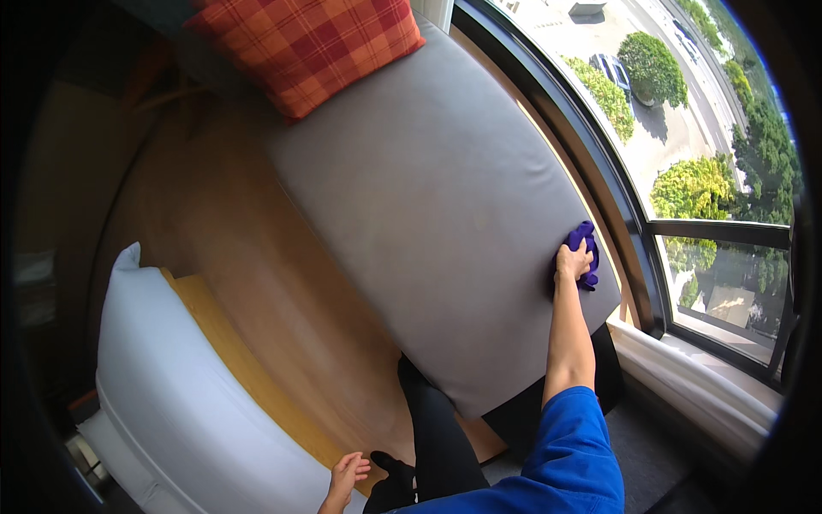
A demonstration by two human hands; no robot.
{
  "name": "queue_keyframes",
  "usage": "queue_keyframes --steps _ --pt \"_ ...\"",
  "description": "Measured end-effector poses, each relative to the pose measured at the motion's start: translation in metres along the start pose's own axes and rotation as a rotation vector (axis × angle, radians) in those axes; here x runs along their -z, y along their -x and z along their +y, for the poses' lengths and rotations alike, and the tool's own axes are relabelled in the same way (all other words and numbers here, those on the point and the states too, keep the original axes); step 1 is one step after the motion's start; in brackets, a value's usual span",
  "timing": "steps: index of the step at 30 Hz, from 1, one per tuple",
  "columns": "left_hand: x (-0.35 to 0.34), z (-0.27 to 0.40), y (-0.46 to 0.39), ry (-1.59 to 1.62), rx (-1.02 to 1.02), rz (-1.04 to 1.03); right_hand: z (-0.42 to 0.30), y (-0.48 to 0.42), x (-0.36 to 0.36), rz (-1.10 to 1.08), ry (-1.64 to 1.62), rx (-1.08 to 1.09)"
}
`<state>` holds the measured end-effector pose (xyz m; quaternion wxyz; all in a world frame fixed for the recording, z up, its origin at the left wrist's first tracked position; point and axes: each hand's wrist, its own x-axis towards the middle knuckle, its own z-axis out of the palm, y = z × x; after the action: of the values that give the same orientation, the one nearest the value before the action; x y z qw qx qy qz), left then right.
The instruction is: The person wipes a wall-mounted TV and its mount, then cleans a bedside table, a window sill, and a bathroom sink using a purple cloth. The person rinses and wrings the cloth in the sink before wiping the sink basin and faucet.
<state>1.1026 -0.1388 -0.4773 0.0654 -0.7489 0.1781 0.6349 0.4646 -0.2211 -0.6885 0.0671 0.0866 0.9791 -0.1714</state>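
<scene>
A crumpled purple cloth is in the grip of my right hand, pressed on the grey padded seat cushion near its window-side edge. My right arm reaches out straight over the cushion's near corner. Low in the picture, my left hand hangs with nothing in it, its fingers slightly apart. It appears over the near edge of the white-covered bed; whether it touches the bedding I cannot tell.
An orange-red plaid pillow lies on the cushion's far end. Along the right runs a dark window frame, with a white curtain below. Wooden floor separates cushion and bed. My leg stands against the cushion's near side.
</scene>
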Motion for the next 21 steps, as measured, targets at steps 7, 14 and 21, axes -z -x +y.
queue_keyframes --steps 7,14,21 --pt "0.001 0.016 -0.018 -0.013 0.076 -0.101 -0.102 0.366 -0.096 -1.356 -0.049 0.961" --pt "-0.036 0.139 0.036 0.091 -0.15 -0.159 -0.093 0.27 0.019 -1.325 -0.647 0.011" --pt "-0.082 0.299 0.062 0.197 -0.572 -0.696 -0.211 -0.006 -0.059 0.077 0.089 0.2"
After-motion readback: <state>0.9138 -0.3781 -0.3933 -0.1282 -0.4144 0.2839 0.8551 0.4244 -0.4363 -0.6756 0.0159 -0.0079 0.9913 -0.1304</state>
